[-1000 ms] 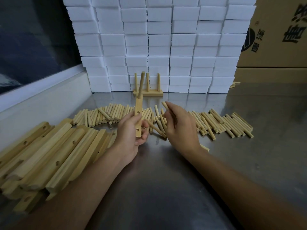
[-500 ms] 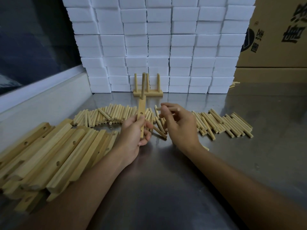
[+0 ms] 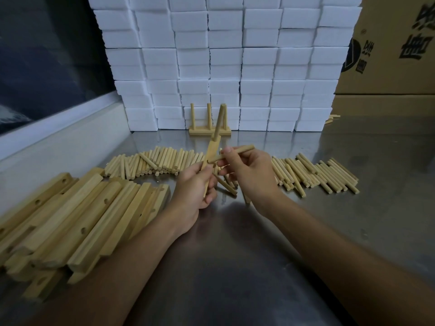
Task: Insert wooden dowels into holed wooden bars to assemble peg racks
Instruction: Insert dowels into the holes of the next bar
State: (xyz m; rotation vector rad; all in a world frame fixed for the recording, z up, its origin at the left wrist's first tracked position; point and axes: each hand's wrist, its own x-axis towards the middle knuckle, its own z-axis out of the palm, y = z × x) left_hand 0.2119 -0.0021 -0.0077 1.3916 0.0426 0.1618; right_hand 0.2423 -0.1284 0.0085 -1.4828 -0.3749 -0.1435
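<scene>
Wooden bar [image 3: 210,161] gripped in left hand [image 3: 196,184], dowel [image 3: 231,153] pinched by right hand [image 3: 249,172] (tip at bar)

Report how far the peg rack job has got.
Done: one finished rack stands by the white blocks. In hand: the left hand grips a bar with one dowel seated; the right hand brings a second dowel to it. Left: a pile of bars and loose dowels.
</scene>
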